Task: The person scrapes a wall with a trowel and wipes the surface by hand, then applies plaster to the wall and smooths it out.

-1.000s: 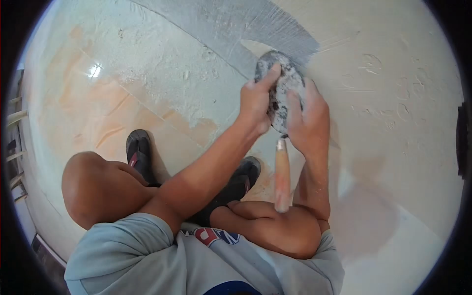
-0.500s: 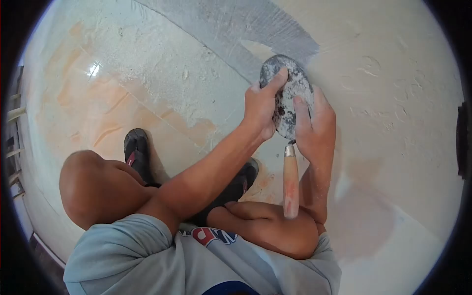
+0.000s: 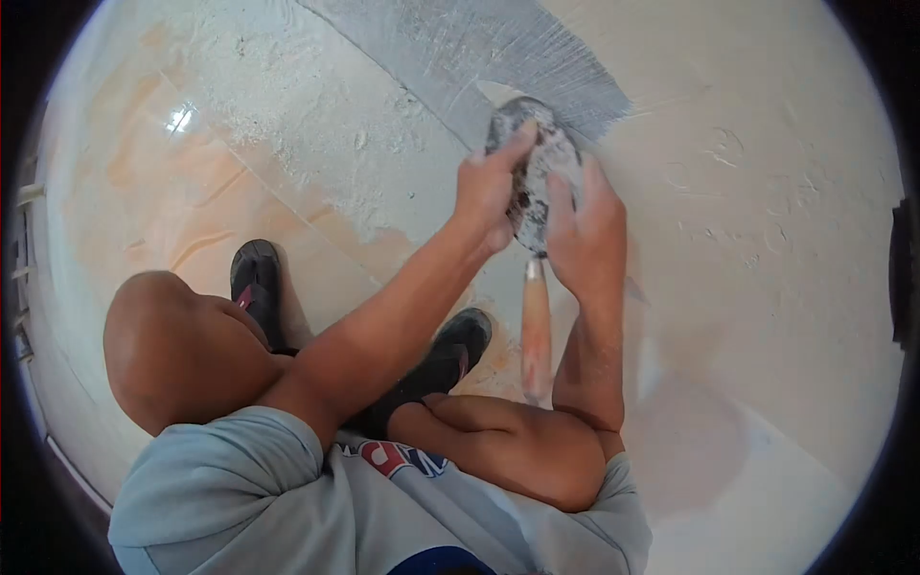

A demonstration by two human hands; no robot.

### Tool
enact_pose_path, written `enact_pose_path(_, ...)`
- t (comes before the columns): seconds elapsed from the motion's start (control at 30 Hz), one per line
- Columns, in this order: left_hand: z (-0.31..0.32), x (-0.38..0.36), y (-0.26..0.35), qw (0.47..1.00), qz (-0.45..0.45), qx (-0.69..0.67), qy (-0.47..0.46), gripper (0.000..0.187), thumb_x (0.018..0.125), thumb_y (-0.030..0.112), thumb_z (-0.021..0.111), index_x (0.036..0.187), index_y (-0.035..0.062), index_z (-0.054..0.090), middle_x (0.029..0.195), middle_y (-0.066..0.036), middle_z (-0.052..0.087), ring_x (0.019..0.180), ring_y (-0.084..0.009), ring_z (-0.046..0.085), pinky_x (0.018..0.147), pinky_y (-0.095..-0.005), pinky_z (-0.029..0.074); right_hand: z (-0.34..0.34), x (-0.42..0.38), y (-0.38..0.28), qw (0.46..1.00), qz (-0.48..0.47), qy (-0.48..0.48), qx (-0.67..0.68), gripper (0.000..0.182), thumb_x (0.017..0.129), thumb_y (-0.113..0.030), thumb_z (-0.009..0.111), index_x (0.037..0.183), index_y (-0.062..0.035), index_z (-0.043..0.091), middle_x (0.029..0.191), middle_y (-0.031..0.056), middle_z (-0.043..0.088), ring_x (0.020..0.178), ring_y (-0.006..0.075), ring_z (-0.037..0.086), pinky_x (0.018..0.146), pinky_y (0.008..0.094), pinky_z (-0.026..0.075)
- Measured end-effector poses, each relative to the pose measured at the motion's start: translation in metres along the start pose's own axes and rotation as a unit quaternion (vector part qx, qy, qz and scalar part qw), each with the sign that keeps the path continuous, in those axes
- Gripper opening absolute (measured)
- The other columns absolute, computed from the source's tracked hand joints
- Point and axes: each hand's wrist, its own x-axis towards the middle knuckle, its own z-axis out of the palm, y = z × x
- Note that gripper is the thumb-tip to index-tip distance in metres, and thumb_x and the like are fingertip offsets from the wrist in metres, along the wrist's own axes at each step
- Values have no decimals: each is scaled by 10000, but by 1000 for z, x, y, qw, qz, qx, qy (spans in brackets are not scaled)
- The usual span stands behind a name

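Both of my hands hold a trowel with an oval, plaster-smeared blade [image 3: 530, 206] and a worn wooden handle [image 3: 537, 331]. My left hand [image 3: 486, 199] is closed around the blade's left edge, its thumb lying on the near face. On the opposite edge my right hand [image 3: 592, 235] grips, also with the thumb on top. The handle hangs down toward my lap, held by neither hand. Behind the blade is a grey, streaked patch [image 3: 479, 53] on the pale surface. The fingers behind the blade are hidden.
Dusty, crumbly residue [image 3: 326, 125] and orange-brown smears [image 3: 206, 211] cover the pale tiled floor. My dark shoes [image 3: 257, 287] stand on it below my hands. Raised marks [image 3: 791, 196] dot the pale surface at the right. Slatted items line the far left edge.
The trowel and both hands have shifted slightly left and up in the view. My grip on the blade's edges stays much the same.
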Motion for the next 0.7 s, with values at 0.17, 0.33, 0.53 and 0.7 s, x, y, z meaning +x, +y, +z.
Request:
enact_pose_path(0.17, 2, -2, 3, 1000, 4, -5, -7, 260, 997, 203, 772, 1124, -8, 688, 994, -99, 757, 810, -195, 734, 701, -348, 612, 4, 0, 0, 1000, 4, 9, 6, 250, 1028, -231, 589, 1115, 1, 625, 937, 316, 696, 900, 546, 659, 760, 587, 501)
enact_pose_path(0.33, 10, -9, -8, 999, 7, 14, 39, 298, 987, 218, 788, 1144, -10, 676, 1006, -101, 751, 844, -186, 730, 719, -344, 604, -7, -3, -6, 999, 21, -1, 26, 255, 1025, -237, 601, 1115, 0, 622, 938, 310, 697, 903, 538, 662, 758, 575, 505)
enact_pose_path(0.53, -4, 1, 0, 1000, -2, 16, 0, 305, 1023, 246, 740, 1155, -23, 683, 1023, -100, 756, 858, -193, 735, 748, -350, 614, 11, 4, 0, 1000, 23, -8, -7, 243, 1034, -188, 600, 1159, 14, 647, 982, 271, 711, 943, 448, 710, 826, 455, 539)
enact_pose_path(0.7, 9, -10, -1, 1000, 9, 16, 24, 315, 998, 227, 776, 1151, -28, 675, 1002, -95, 749, 830, -198, 735, 737, -343, 612, -3, -4, -2, 999, 10, 1, 32, 236, 1038, -226, 572, 1108, -2, 606, 979, 318, 687, 933, 548, 644, 794, 574, 507)
